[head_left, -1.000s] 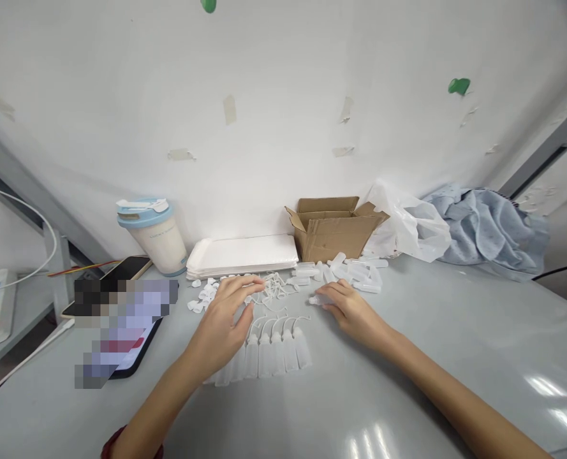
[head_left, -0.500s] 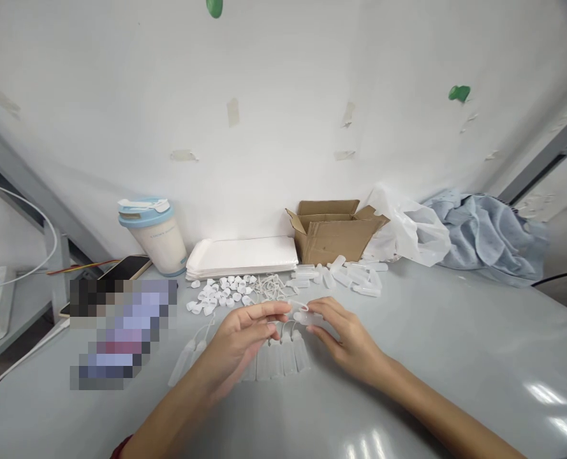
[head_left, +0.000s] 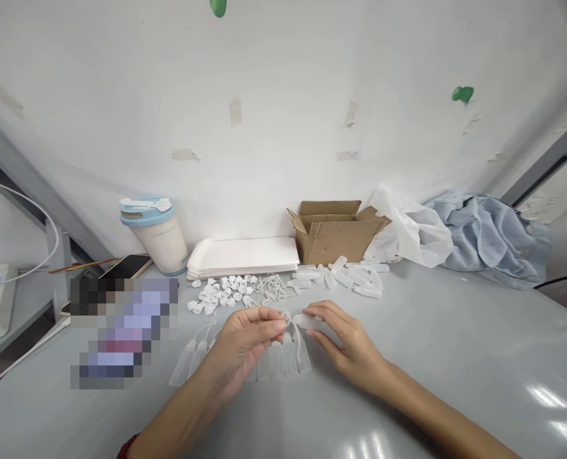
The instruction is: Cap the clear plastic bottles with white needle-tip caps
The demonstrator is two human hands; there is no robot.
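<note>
Thumb and forefinger of my left hand (head_left: pixel 252 338) pinch a small whitish piece with a thin cord, partly hidden by the fingertips. Just to its right, my right hand (head_left: pixel 343 335) holds a small translucent tube (head_left: pixel 307 320) between thumb and fingers, its end pointing at the left fingertips. Below the hands lies a row of translucent tubes with cords (head_left: pixel 277 362), partly covered by my left hand. Behind them are a pile of white caps (head_left: pixel 216 294), a heap of thin cords (head_left: pixel 272 288) and several loose clear tubes (head_left: pixel 358 276).
A cardboard box (head_left: pixel 338 242), a stack of white packets (head_left: pixel 242 255) and a plastic bag (head_left: pixel 414 233) stand along the wall. Crumpled blue cloth (head_left: pixel 491 239) lies at the right. At the left are a lidded cup (head_left: pixel 161 239), a phone (head_left: pixel 127 268) and a blurred object (head_left: pixel 134 325).
The fingertips of my left hand have closed into a pinch on the small piece. The cord that arched between the hands now hangs down from there. My right hand keeps the tube nearly in place.
</note>
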